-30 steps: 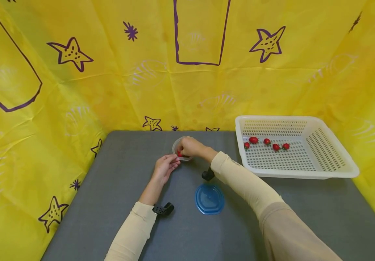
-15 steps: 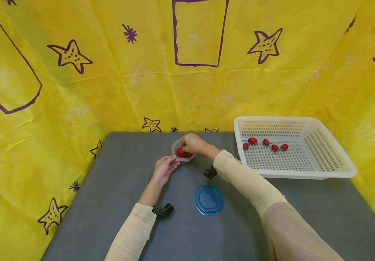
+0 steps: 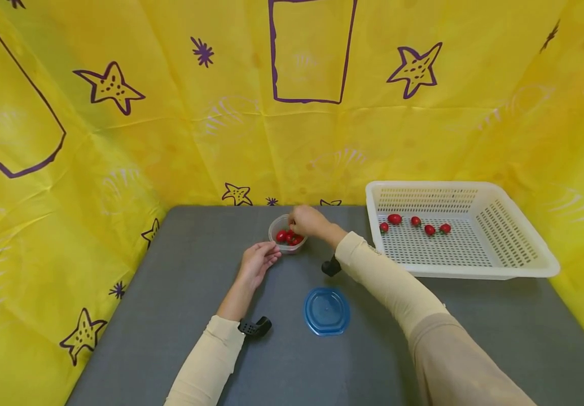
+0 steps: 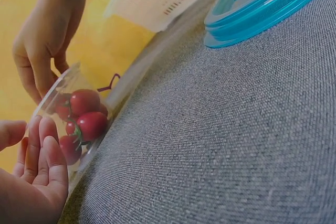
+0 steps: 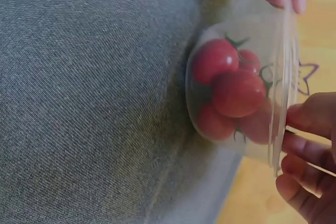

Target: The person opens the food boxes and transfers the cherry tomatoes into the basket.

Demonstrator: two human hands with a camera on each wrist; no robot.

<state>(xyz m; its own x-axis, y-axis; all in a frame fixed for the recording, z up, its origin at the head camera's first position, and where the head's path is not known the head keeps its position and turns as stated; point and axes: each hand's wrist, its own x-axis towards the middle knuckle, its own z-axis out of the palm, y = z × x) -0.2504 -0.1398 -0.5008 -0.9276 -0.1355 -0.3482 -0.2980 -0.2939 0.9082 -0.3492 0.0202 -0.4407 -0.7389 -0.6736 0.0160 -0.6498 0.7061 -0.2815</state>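
Observation:
A small clear plastic container stands near the table's far edge with several cherry tomatoes inside, some with green stems. At its near-left side, my left hand pinches the rim between thumb and fingers. My right hand is over the far-right rim, fingers bent loosely down at the opening. In the right wrist view, the right fingertips are right by the rim, and no tomato shows between them. The blue lid lies flat on the table, nearer than the container.
A white perforated plastic basket stands at the back right, with several cherry tomatoes loose on its left half. Yellow patterned cloth hangs behind and beside the grey table.
My right hand has drawn up and right, out of the container's middle, uncovering the tomatoes inside. My left hand stays at the rim. Lid and basket have not moved.

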